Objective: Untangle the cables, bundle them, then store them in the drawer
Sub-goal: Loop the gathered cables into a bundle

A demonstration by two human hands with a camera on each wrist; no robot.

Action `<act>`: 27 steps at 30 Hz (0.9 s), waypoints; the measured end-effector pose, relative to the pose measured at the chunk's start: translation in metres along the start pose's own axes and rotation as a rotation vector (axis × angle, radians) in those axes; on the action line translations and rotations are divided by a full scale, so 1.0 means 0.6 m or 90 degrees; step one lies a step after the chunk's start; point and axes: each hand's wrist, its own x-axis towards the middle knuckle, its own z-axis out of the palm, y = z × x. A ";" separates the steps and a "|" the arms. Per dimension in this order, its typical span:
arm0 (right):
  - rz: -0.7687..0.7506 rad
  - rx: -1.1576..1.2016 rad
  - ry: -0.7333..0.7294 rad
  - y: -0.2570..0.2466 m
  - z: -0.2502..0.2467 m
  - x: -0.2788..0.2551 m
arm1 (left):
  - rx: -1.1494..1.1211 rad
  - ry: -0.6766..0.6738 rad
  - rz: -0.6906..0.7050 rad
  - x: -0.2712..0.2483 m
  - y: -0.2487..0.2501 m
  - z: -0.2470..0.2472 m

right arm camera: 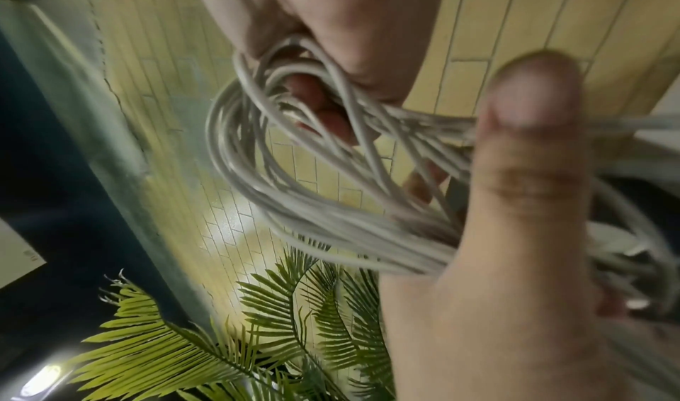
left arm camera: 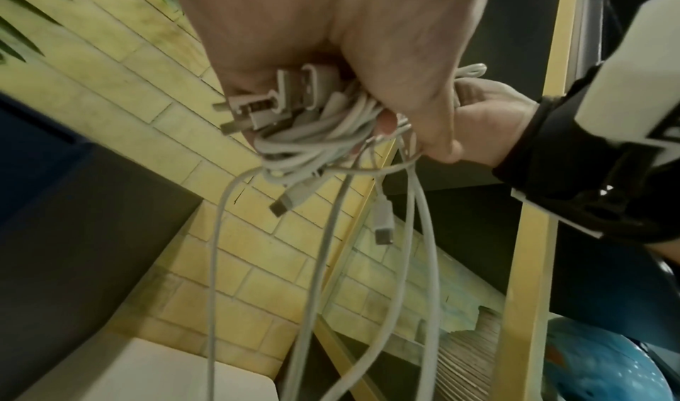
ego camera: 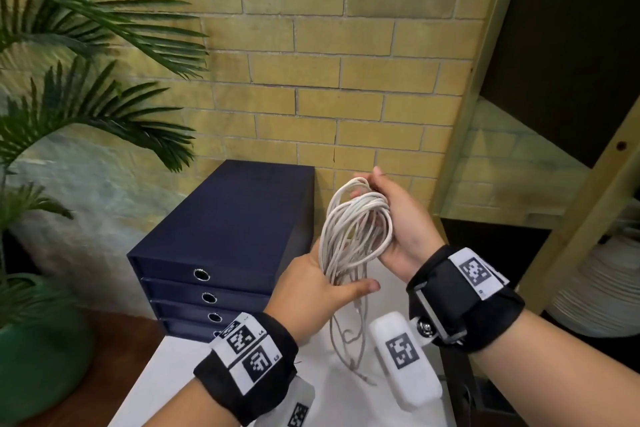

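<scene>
A coil of white cables (ego camera: 353,229) is held in the air between both hands, just right of a navy drawer unit (ego camera: 228,229) whose drawers are all shut. My right hand (ego camera: 388,215) grips the top of the coil, fingers curled round the loops (right arm camera: 331,203). My left hand (ego camera: 332,274) grips the lower part, thumb across the front. In the left wrist view the fingers clutch bunched cable and several plugs (left arm camera: 279,102). Loose cable ends (ego camera: 349,340) with connectors (left arm camera: 382,227) hang down toward the white tabletop (ego camera: 180,374).
A yellow brick wall stands behind. At the left are a palm plant (ego camera: 86,80) and its green pot (ego camera: 38,340). A wooden shelf frame (ego camera: 588,201) with stacked white plates (ego camera: 602,288) is close on the right.
</scene>
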 end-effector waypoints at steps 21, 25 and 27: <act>-0.226 -0.249 -0.137 0.009 -0.015 -0.015 | -0.197 -0.095 -0.128 -0.004 0.036 0.002; -0.230 -0.223 -0.087 0.005 -0.007 -0.005 | -0.159 -0.101 -0.121 0.001 0.038 0.003; -0.226 -0.214 -0.077 0.001 -0.006 0.001 | -0.121 -0.107 -0.129 0.008 0.038 0.000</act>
